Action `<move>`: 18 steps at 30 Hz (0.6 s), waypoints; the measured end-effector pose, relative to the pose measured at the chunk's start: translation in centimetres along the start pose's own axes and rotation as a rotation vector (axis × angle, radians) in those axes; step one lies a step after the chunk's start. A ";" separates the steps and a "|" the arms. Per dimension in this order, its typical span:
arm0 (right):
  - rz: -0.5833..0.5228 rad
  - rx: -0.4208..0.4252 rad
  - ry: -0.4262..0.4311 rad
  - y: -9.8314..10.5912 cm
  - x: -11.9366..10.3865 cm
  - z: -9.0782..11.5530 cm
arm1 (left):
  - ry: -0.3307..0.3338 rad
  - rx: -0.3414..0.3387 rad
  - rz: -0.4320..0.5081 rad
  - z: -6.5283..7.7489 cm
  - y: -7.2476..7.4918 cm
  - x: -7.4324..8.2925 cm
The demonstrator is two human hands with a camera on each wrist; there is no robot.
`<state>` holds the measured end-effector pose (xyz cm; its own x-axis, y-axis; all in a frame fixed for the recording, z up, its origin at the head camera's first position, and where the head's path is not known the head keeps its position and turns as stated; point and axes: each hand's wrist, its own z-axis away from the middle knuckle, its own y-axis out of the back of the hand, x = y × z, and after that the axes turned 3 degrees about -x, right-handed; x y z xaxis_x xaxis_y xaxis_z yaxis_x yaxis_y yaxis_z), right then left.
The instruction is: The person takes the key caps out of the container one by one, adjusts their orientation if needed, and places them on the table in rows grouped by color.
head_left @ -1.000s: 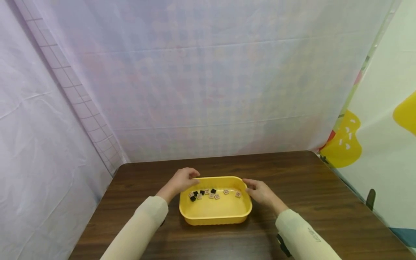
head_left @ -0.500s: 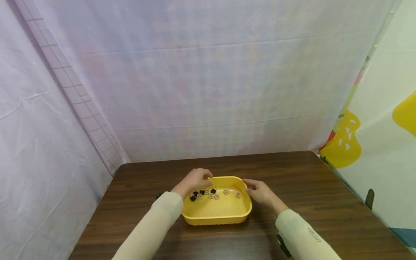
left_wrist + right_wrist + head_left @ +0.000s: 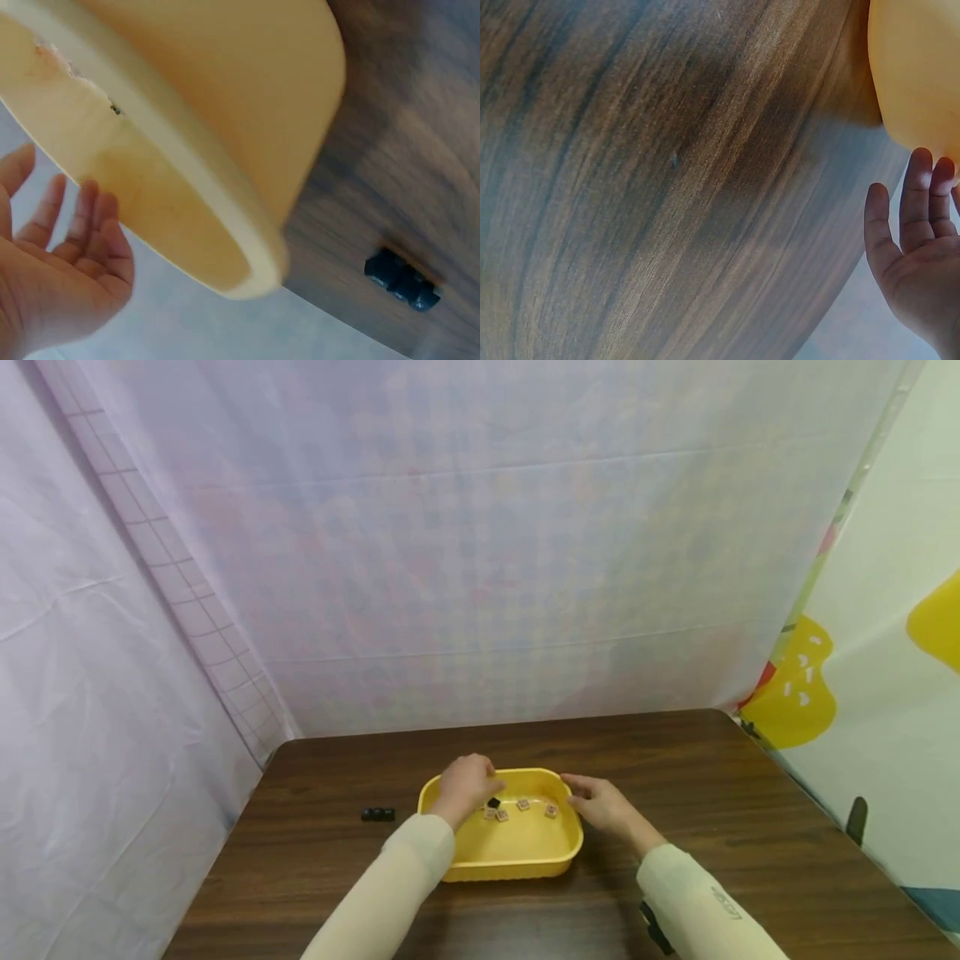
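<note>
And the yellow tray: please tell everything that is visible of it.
The yellow tray looks like plastic, a rectangle with rounded corners, raised walls and a rim. It stands upright on the brown table, long sides running crosswise. Pale pieces and a black piece lie inside. The left hand is over its left part, hiding some; the right hand is at the right end, seemingly touching the rim.

Left sleeve [image 3: 390, 887]: long, pale cream. Right sleeve [image 3: 697, 893]: matching, with dark lettering [image 3: 725, 902]; black fitting [image 3: 657, 931] at the lettering's eight o'clock.
</note>
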<state>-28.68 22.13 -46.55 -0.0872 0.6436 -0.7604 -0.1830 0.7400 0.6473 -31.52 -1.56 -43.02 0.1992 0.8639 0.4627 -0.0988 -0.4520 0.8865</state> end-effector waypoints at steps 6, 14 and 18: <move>-0.004 -0.004 0.001 0.0 0.0 0.1 | 0.127 0.015 -0.069 0.2 -0.6 0.6; -0.011 -0.003 0.005 -0.1 0.0 0.0 | 0.209 -0.011 -0.148 -0.2 -1.3 0.7; -0.004 0.002 0.000 -0.2 0.1 0.0 | 0.224 -0.017 -0.167 -0.5 -1.8 0.5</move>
<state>-28.71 22.08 -46.78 -0.0866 0.6404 -0.7631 -0.1815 0.7430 0.6442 -31.72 -0.21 -44.39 -0.0060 0.9546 0.2977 -0.0997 -0.2968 0.9497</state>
